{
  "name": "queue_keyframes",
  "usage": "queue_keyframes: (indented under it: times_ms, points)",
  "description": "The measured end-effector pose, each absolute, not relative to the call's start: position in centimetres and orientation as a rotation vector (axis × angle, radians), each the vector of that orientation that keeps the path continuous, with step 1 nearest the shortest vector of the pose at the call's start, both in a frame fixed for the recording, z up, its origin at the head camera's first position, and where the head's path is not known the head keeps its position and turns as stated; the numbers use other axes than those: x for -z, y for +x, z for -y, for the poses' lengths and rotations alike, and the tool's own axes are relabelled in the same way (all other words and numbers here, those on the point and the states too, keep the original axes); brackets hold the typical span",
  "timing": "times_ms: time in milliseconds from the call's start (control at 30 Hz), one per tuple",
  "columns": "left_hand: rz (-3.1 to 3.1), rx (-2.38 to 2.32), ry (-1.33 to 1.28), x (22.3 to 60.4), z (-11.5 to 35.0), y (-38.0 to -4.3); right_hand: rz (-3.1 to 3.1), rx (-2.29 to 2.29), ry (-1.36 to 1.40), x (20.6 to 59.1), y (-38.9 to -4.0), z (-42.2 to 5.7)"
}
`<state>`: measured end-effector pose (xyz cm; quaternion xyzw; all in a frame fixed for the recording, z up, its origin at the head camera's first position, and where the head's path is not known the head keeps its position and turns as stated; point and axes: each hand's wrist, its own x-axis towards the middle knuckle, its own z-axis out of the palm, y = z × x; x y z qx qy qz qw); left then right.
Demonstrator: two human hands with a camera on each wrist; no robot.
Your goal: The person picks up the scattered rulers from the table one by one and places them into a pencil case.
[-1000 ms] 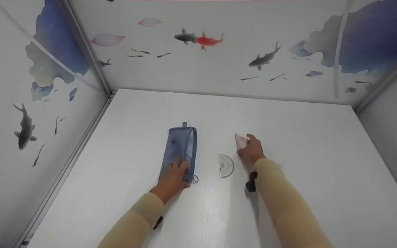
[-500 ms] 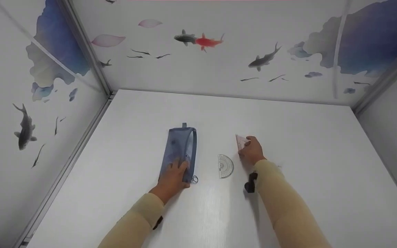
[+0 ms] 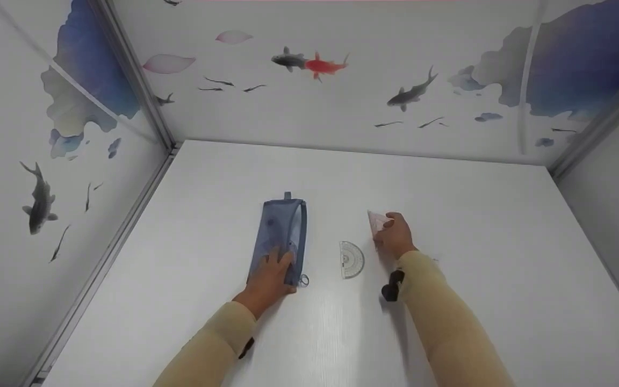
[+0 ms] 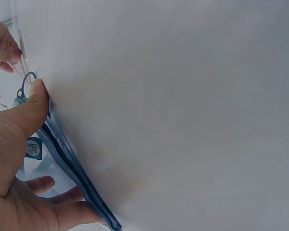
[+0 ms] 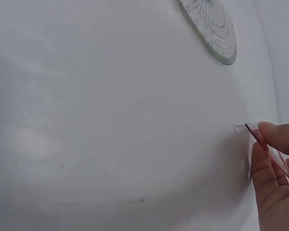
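A blue mesh zip pencil case (image 3: 279,221) lies flat, with my left hand (image 3: 266,280) resting on its near half, fingers spread. In the left wrist view the thumb (image 4: 37,103) is at the zip end beside a pull ring (image 4: 28,82), while the fingertips press along the mesh and zip edge. My right hand (image 3: 395,236) pinches a thin pinkish see-through set square (image 3: 375,221) between thumb and fingers. The right wrist view shows this set square (image 5: 257,137) tilted up off the table; the fingers hide part of it. Between the hands lies a clear protractor (image 3: 352,260).
The white table (image 3: 180,242) is bounded by a back wall (image 3: 342,107) and side walls printed with fish. A metal rail (image 3: 105,255) runs along the left edge. A small dark mark (image 5: 142,199) shows on the table in the right wrist view.
My right hand, with the set square in it, has shifted very slightly to the right. The left hand, pencil case and protractor stay where they were.
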<state>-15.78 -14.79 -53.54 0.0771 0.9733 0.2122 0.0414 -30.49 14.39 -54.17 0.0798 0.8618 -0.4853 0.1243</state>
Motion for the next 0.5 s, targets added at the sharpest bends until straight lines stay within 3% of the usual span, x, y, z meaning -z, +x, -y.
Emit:
queue_keyframes:
  times_ms: [500]
  points:
    - [-2.994, -0.665, 0.251, 53.77, 14.89, -15.75, -2.424, 1.624, 0.278, 53.60, -29.79, -14.50]
